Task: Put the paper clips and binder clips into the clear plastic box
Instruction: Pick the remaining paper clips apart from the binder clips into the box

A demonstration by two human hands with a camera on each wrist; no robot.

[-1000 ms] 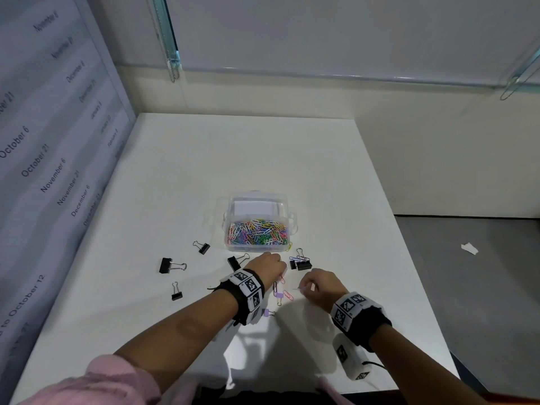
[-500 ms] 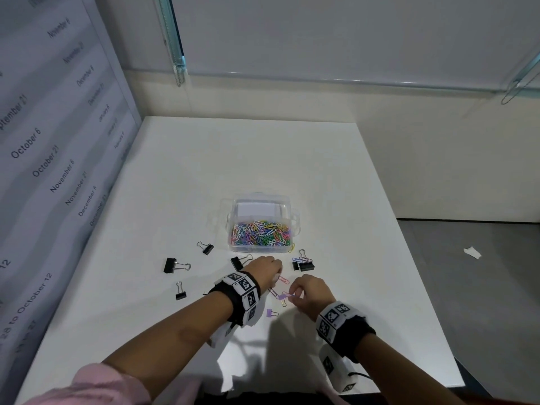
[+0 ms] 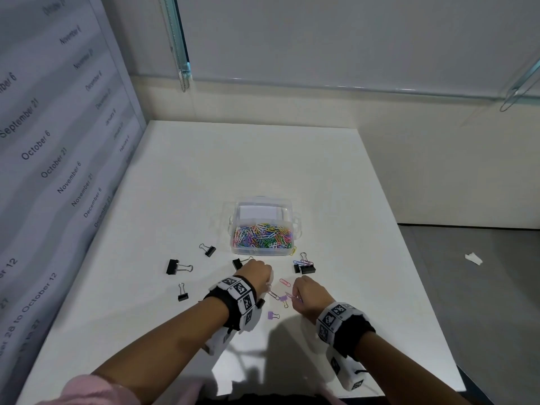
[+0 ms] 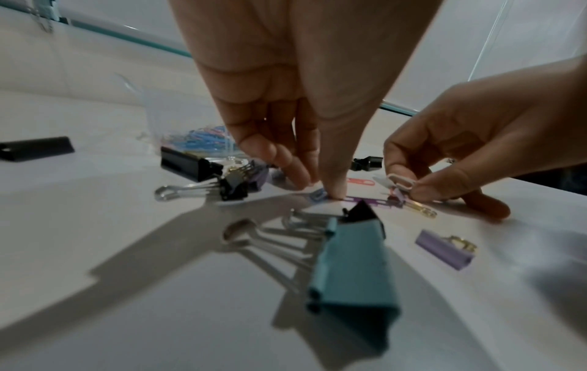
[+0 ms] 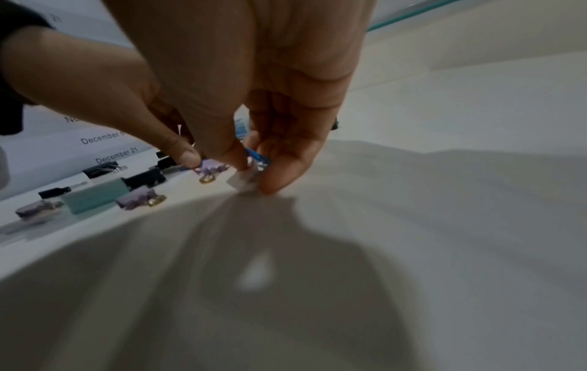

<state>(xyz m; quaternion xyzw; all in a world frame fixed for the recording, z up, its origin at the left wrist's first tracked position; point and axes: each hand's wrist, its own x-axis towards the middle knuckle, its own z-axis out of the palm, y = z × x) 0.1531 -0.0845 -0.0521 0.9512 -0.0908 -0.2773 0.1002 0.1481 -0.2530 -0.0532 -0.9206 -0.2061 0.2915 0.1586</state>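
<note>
Nearest us, a pink sleeve (image 3: 73, 390) is cut off at the frame's lower edge, and both forearms, each with a marker band at the wrist, reach out over the white counter (image 3: 336, 176), casting broad shadows on it. In the left wrist view a teal binder clip (image 4: 352, 266) lies close under the camera, blurred, with a lilac binder clip (image 4: 443, 249) just beside it. Our left hand (image 3: 257, 273) points fingers-down, thumb tip and curled fingers pinching at a small blue paper clip (image 4: 318, 194) on the counter; we cannot tell whether it is lifted. Our right hand (image 3: 311, 293), close to the left, pinches a white paper clip (image 4: 401, 181) between thumb and forefinger, with more clips bunched in its fingers, too blurred to count. A pink paper clip (image 3: 285, 282) lies between the hands. Beyond them, black binder clips (image 3: 178, 266) lie scattered to the left and one pair (image 3: 305, 268) to the right, all outside the box (image 3: 263, 229). The box stands open mid-counter, well filled with coloured paper clips (image 3: 263, 236); its clear walls are hard to trace. Farther off, a banner printed with dates (image 3: 43, 147) lines the left side, a pale wall (image 3: 321, 39) closes the back, and a scrap of paper (image 3: 473, 257) lies on the grey floor (image 3: 482, 302) to the right.
</note>
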